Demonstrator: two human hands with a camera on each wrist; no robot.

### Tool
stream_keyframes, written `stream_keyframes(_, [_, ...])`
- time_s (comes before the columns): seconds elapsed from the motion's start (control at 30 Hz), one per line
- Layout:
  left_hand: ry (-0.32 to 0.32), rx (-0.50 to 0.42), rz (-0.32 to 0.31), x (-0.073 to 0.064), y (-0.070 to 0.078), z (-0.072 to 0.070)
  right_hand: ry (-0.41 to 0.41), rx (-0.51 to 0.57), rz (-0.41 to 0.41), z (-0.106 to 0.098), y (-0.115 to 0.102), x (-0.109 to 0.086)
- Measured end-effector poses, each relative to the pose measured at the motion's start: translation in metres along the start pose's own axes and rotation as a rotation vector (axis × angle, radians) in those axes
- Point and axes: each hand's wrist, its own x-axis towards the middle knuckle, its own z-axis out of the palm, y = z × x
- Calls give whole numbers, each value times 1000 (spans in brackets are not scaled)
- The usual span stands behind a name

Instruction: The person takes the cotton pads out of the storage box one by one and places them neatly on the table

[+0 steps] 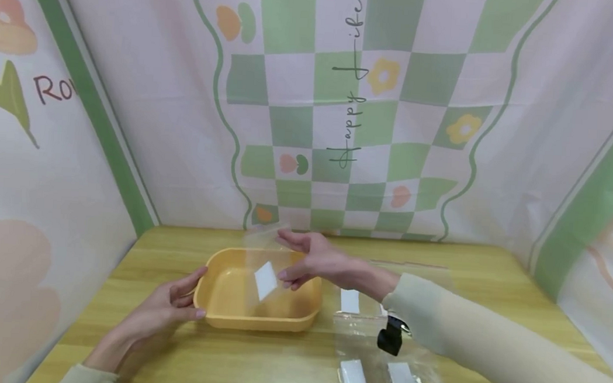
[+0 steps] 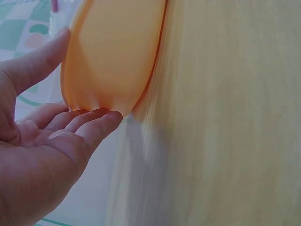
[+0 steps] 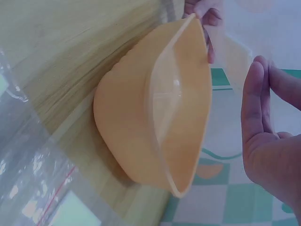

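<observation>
My left hand (image 1: 165, 303) holds the left end of a yellow plastic basin (image 1: 256, 323), thumb by one corner and fingers against the end wall. The basin stands on the wooden table, and its near parts show in the left wrist view. Over the basin my right hand (image 1: 315, 259) pinches a clear plastic bag (image 1: 258, 241) between thumb and fingers. A small white rectangular piece (image 1: 266, 280) shows in that bag, tilted, right beside the fingertips. In the right wrist view the pinched bag overlaps the basin's rim.
Clear zip bags (image 1: 360, 341) lie on the table (image 1: 254, 364) to the right of the basin, with white rectangular pieces (image 1: 354, 382) in them. My right forearm reaches over some of these bags. Patterned cloth (image 1: 332, 117) hangs behind and beside the table.
</observation>
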Motion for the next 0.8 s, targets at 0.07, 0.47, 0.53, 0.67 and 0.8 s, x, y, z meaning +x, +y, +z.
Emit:
stream_keyframes(0.07, [-3,0,-1,0,-1,0,8,-5,-15,-4,-3,-8])
stream_keyframes(0.47, [-8,0,-6,-1,-1,1,-19,-8,-49,-33,-2,-72])
stream_keyframes(0.53, [-9,-5,-7,-1,-1,1,-17,-32,-57,-38,3,-85])
stream_keyframes(0.67, [-9,-2,-14,0,0,1,-7,-73,-77,-48,12,-112])
stream_keyframes(0.8, [-3,3,-14,0,0,0,12,-85,-94,-55,21,-138])
